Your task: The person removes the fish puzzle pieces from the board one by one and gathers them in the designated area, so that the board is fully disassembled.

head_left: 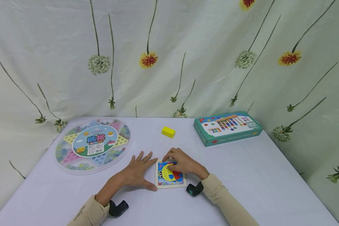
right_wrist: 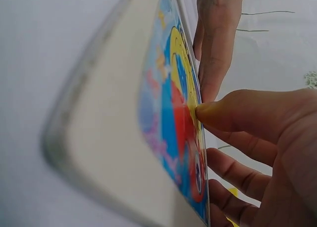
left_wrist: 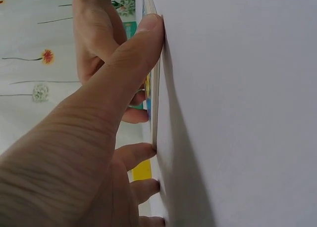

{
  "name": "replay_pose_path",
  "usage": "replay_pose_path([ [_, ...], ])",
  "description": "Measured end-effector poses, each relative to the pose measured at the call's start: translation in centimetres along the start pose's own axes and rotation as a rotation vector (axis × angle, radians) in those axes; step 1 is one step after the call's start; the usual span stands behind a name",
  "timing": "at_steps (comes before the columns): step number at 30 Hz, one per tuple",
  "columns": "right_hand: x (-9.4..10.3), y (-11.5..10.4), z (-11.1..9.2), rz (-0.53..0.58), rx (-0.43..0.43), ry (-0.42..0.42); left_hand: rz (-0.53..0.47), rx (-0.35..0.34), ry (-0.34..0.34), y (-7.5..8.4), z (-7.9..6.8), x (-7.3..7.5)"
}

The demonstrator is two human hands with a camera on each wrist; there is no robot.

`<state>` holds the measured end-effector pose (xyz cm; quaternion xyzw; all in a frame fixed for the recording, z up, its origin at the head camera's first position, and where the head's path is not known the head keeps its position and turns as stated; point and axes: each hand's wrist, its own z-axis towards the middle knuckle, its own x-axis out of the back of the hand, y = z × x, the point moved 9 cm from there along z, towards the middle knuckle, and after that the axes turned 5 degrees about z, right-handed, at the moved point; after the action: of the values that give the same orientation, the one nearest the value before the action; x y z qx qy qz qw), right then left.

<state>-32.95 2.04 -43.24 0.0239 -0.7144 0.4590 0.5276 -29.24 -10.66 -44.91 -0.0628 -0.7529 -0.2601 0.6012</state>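
A small square fish puzzle [head_left: 170, 184] with a pale wooden border lies flat on the white table. Its picture shows a yellow and red fish [right_wrist: 183, 108] on blue. My left hand [head_left: 137, 171] is spread at the puzzle's left side, thumb at the near corner and index finger by the far corner. Over the picture is my right hand [head_left: 183, 161]; its thumb [right_wrist: 218, 113] presses on the fish while the other fingers, loosely bent, rest toward the far edge. I see no loose piece between the right fingers, though part of the picture is hidden under them.
A yellow block [head_left: 168, 132] lies beyond the puzzle. At the back right is a green game box [head_left: 228, 128]. A round Chinese checkers set [head_left: 93, 146] lies at the left. A flowered curtain [head_left: 169, 59] hangs behind the table [head_left: 257, 179].
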Motion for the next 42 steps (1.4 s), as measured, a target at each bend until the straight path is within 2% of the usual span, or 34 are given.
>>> replay_pose_path([
  [24, -0.26, 0.04, 0.11, 0.022, 0.005, 0.018, 0.019, 0.019, -0.004, -0.11, 0.14, -0.01],
  [34, -0.52, 0.00, 0.31, -0.023, -0.018, 0.005, 0.015, 0.021, -0.013, -0.15, 0.20, -0.04],
  [42, -0.44, 0.11, 0.35, 0.017, -0.013, 0.018, 0.007, 0.024, -0.009, -0.13, 0.17, -0.01],
])
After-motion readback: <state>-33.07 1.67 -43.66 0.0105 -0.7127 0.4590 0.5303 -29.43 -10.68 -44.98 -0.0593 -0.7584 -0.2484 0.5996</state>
